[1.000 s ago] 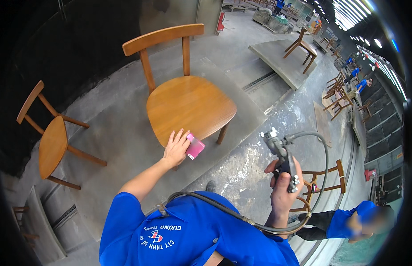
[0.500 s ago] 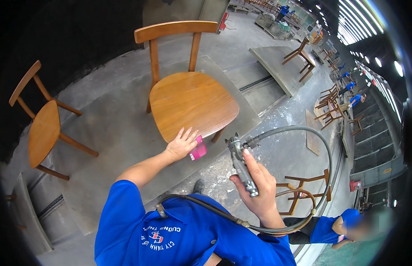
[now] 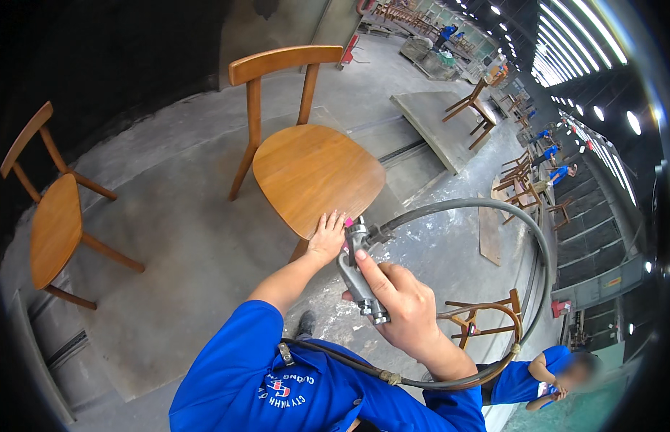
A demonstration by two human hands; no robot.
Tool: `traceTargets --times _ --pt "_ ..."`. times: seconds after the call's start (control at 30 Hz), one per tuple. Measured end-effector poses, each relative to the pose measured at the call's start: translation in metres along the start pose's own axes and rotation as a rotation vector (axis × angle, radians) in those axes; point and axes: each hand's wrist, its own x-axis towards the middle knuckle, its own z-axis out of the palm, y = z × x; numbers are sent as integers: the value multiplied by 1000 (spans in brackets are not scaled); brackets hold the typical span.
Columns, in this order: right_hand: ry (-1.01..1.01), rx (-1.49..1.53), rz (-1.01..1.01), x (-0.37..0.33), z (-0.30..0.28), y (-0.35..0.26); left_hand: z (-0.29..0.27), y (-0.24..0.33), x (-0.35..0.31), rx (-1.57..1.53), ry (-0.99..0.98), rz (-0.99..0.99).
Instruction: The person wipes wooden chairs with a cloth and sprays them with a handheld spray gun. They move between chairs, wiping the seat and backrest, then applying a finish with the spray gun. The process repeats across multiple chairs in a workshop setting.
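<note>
A brown wooden chair (image 3: 317,169) with a rounded seat and curved backrest stands in front of me. My left hand (image 3: 325,241) lies on the front edge of its seat, with the fingers stretched out. Beside those fingers shows a bit of a pink card or tag (image 3: 349,223), mostly hidden behind the spray gun. My right hand (image 3: 403,299) is wrapped round a metal spray gun (image 3: 358,273), its head close to the seat's front corner. A dark hose (image 3: 486,204) loops from the gun out to the right.
Another wooden chair (image 3: 57,223) stands at left on the grey platform (image 3: 169,288). To the right are an overturned chair (image 3: 486,320) and a person in blue (image 3: 526,378). A chair (image 3: 475,111) stands on a farther platform (image 3: 429,119); several people and chairs are beyond.
The chair in front has turned, and my left hand now rests on its seat edge. My right hand has brought the spray gun left, close to my left hand, covering most of the pink card.
</note>
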Motion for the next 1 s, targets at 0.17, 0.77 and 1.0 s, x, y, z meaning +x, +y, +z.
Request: traceTargets --times 0.17,0.77,1.0 --pt "-126 25 -45 19 5 9 24 -3 22 -168 288 100" --pt "36 89 -29 8 -9 -16 -44 -3 -308 -1835 -174 -627" --pt "-172 105 -113 13 -9 -50 -108 -8 -360 -1739 -72 -781"
